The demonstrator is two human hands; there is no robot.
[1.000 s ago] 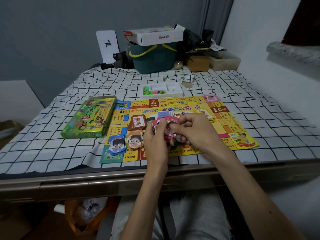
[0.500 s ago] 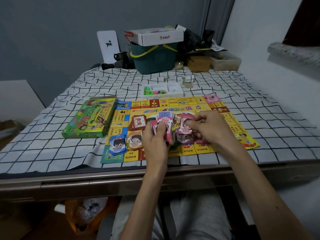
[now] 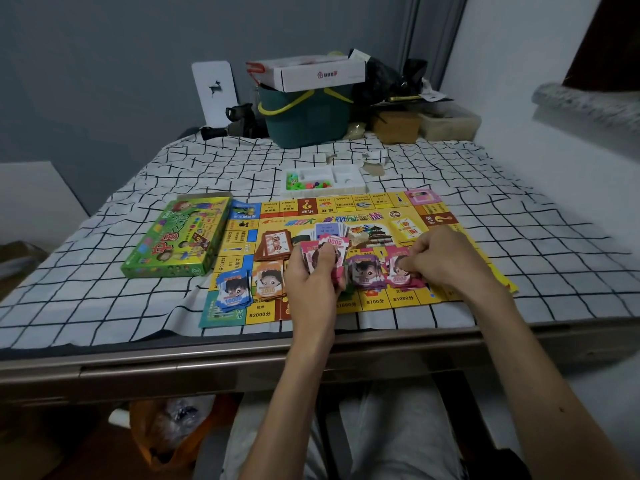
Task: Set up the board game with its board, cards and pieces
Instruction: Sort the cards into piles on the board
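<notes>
Board [image 3: 346, 218] is down flat on the checked cloth [image 3: 104, 289], its near edge close to the near edge of the table [image 3: 173, 362], so that part is sorted

My left hand [image 3: 313, 282] is curled round a money stack [image 3: 325, 247], thumb across the front, a pink 5000 note on top. My right hand [image 3: 446, 261] is down at the board's near edge with fingertips pinching the top note of the pink pile [image 3: 401, 276]. So I read this as dealing the notes out by colour

Along that near edge there are four piles now: blue pile [image 3: 233, 289] at the near left corner, orange pile [image 3: 268, 282] beside it, then, past my left hand, the purple pile [image 3: 365, 274] and the pink one. A brown card deck [image 3: 275, 244] lies left of centre, a yellow card deck [image 3: 407, 228] towards the right, and a pale blue stack [image 3: 329, 230] peeks up behind my left hand

What's left, I'd say: a fair wad of money is in hand waiting to be sorted, and the pieces aren't out. They sit in the white tray [image 3: 322, 183] touching the board's far edge, bright bits heaped in its left compartment. I can't make out any token on the board itself

The green game box [image 3: 176, 237] lies just beside the board's left edge. Along the table's far edge are a teal bucket [image 3: 304, 123] with a white carton [image 3: 311, 73] on top
</notes>
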